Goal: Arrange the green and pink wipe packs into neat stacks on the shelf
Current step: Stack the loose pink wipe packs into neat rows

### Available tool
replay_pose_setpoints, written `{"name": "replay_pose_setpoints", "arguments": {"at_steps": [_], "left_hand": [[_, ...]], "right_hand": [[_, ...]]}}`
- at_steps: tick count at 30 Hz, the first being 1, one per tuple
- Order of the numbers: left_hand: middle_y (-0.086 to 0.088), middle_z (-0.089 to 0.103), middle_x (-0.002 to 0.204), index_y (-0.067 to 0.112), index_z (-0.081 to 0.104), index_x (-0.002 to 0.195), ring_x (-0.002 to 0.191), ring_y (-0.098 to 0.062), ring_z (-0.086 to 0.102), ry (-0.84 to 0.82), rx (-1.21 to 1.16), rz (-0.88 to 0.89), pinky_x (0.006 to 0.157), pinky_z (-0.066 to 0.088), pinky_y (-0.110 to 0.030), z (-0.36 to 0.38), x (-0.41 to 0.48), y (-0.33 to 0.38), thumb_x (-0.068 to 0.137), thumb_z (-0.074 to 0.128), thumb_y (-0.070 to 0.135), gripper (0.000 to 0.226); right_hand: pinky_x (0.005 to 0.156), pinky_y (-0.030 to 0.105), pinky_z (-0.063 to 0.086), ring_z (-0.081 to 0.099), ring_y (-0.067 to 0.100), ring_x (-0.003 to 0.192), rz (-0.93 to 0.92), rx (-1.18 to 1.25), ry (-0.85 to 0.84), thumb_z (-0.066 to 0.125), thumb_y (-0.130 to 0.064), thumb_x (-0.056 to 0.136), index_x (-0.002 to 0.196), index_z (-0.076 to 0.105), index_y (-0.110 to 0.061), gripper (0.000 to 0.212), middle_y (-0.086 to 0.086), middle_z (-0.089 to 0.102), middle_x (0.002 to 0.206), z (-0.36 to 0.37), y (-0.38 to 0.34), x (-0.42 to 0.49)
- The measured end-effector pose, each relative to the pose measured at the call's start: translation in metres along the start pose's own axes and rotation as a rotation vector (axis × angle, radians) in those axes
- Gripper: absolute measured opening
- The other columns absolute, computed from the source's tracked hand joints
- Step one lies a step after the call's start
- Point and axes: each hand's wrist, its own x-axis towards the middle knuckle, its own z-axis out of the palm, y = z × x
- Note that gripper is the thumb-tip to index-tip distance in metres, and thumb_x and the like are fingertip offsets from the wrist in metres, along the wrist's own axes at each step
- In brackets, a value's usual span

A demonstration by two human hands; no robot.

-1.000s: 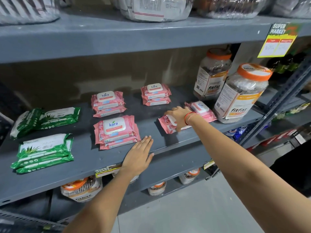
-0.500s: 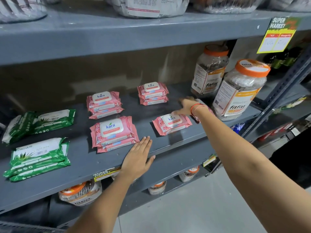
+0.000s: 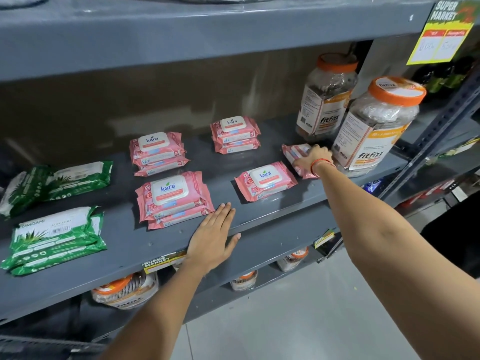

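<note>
Right hand [image 3: 315,158] gripping a soft pink pack [image 3: 296,155], left hand [image 3: 211,240] flat, fingers together, on smooth grey shelf [image 3: 124,258], crinkly green packs [image 3: 55,239]

Right hand [image 3: 313,158] has left the single pink pack [image 3: 265,181] at shelf front, where it lay a second ago, and gone back and right to the far pack [image 3: 294,158] beside the front jar [image 3: 376,126]. The single pack, then half covered by that hand, now lies flat and fully exposed. Fingers now close on the far pack, which is tipped up off the shelf [image 3: 259,216] rather than lying flat with its white lid showing.
</note>
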Motion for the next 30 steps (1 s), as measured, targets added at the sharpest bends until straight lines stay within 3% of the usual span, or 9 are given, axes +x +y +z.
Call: {"name": "replay_pose_setpoints", "arguments": {"at_steps": [3, 7, 12, 17, 21, 27, 30], "left_hand": [[-0.009, 0.036, 0.148, 0.007, 0.036, 0.141, 0.136, -0.022, 0.032, 0.001, 0.003, 0.005, 0.11, 0.017, -0.035, 0.0, 0.0, 0.0, 0.094, 0.02, 0.048, 0.065], [-0.009, 0.041, 0.144, 0.005, 0.041, 0.138, 0.134, -0.022, 0.037, 0.005, 0.029, 0.022, 0.109, 0.022, -0.036, -0.001, -0.001, 0.0, 0.094, 0.023, 0.043, 0.06], [-0.008, 0.045, 0.142, 0.006, 0.045, 0.136, 0.132, -0.019, 0.04, 0.032, 0.033, 0.086, 0.111, 0.024, -0.032, -0.004, -0.003, -0.002, 0.092, 0.029, 0.039, 0.057], [-0.008, 0.044, 0.143, 0.006, 0.043, 0.137, 0.132, -0.019, 0.039, 0.02, 0.039, 0.1, 0.109, 0.026, -0.036, -0.004, -0.003, -0.003, 0.092, 0.031, 0.04, 0.058], [-0.008, 0.045, 0.142, 0.006, 0.045, 0.136, 0.131, -0.02, 0.04, 0.012, 0.054, 0.107, 0.108, 0.028, -0.037, -0.005, -0.004, -0.003, 0.091, 0.031, 0.041, 0.059], [-0.009, 0.046, 0.141, 0.005, 0.046, 0.135, 0.13, -0.021, 0.042, 0.022, 0.039, 0.122, 0.107, 0.027, -0.04, -0.006, -0.003, -0.003, 0.091, 0.031, 0.042, 0.059], [-0.009, 0.046, 0.141, 0.005, 0.045, 0.135, 0.13, -0.021, 0.042, 0.024, 0.032, 0.123, 0.107, 0.025, -0.039, -0.005, -0.003, -0.003, 0.091, 0.031, 0.042, 0.06]], "right_hand": [[0.1, 0.046, 0.046, 0.05, 0.036, 0.119, -0.028, 0.171, -0.019, 0.077, -0.047, 0.068, 0.129, 0.049, -0.002, 0.082, 0.02, 0.052, 0.131, -0.003, -0.007, -0.005], [0.096, 0.043, 0.049, 0.054, 0.032, 0.114, -0.206, 0.243, -0.068, 0.081, -0.035, 0.069, 0.127, 0.051, -0.001, 0.074, 0.016, 0.055, 0.126, -0.009, -0.019, -0.025], [0.104, 0.043, 0.042, 0.048, 0.031, 0.124, -0.37, 0.101, -0.178, 0.08, -0.04, 0.068, 0.138, 0.042, -0.006, 0.086, 0.014, 0.048, 0.139, -0.003, -0.03, -0.053], [0.108, 0.046, 0.034, 0.036, 0.032, 0.133, -0.378, -0.15, -0.219, 0.073, -0.052, 0.073, 0.144, 0.03, -0.011, 0.092, 0.014, 0.036, 0.146, -0.003, -0.038, -0.064], [0.104, 0.048, 0.039, 0.039, 0.034, 0.127, -0.395, -0.297, -0.151, 0.064, -0.069, 0.07, 0.135, 0.043, -0.009, 0.09, 0.016, 0.042, 0.139, -0.011, -0.053, -0.063], [0.105, 0.045, 0.036, 0.04, 0.032, 0.125, -0.49, -0.48, -0.173, 0.071, -0.056, 0.073, 0.131, 0.048, -0.01, 0.078, 0.013, 0.049, 0.134, -0.005, -0.064, -0.06], [0.107, 0.047, 0.035, 0.035, 0.032, 0.13, -0.581, -0.501, -0.235, 0.077, -0.042, 0.074, 0.14, 0.038, -0.013, 0.082, 0.012, 0.045, 0.139, -0.009, -0.062, -0.056]]}}
